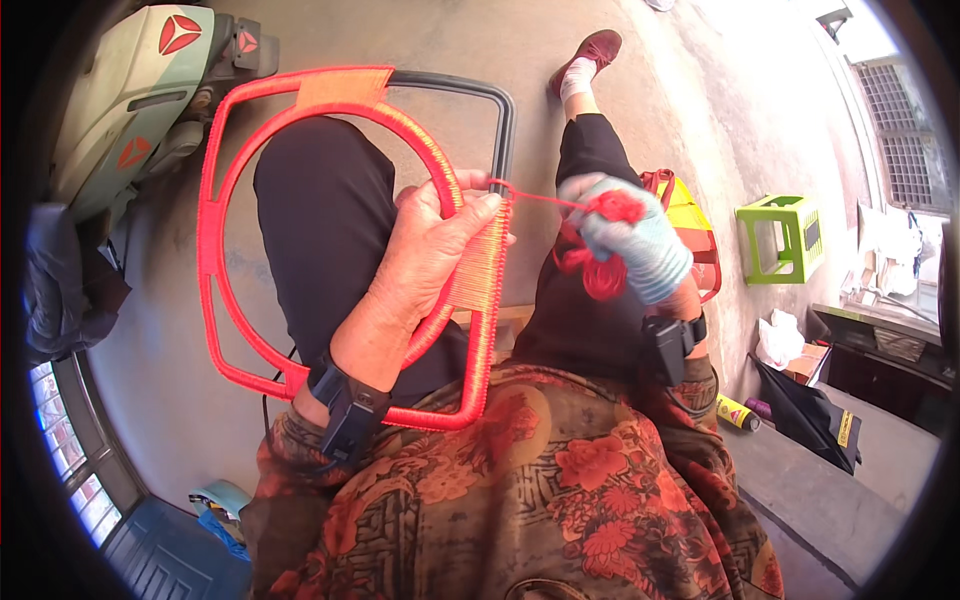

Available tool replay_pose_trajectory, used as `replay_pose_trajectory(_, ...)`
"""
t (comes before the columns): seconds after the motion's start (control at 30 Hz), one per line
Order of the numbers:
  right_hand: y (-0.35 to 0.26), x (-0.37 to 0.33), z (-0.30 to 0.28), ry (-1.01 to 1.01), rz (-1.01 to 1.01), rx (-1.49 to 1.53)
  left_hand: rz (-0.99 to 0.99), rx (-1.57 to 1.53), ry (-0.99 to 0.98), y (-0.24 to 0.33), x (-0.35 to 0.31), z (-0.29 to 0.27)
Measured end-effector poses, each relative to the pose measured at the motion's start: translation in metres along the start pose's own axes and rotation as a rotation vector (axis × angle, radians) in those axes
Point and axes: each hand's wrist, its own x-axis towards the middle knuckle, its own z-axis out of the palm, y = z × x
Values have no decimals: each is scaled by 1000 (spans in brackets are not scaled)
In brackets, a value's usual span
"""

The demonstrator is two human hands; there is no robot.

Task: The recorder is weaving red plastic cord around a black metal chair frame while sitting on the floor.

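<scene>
A rounded rectangular frame [212, 250] with a ring inside it rests over my lap, mostly wrapped in red cord. Its upper right stretch is bare dark grey tubing [505, 125]. My bare left hand [425, 245] is closed around the frame's right side, thumb pressed where the wrapping ends. My right hand [640, 240], in a pale blue knit glove and slightly blurred, is closed on a bundle of red yarn [603, 278]. Loops of it hang below the fingers. One strand [545, 197] runs taut from the bundle to the frame beside my left thumb.
A white and grey motor scooter [135, 95] stands at the far left. To the right are a yellow and red bag [690, 215], a green stool [783, 240], a yellow can [738, 413] and a black folded item [808, 412]. My legs are spread beneath the frame.
</scene>
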Motion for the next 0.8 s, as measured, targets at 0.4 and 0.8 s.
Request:
replay_pose_trajectory(0.4,-3,24,26,79,34,378,-22,-159,-7,-6,1,3)
replay_pose_trajectory(0.8,23,45,33,-33,242,-85,-184,-130,97,-6,1,3)
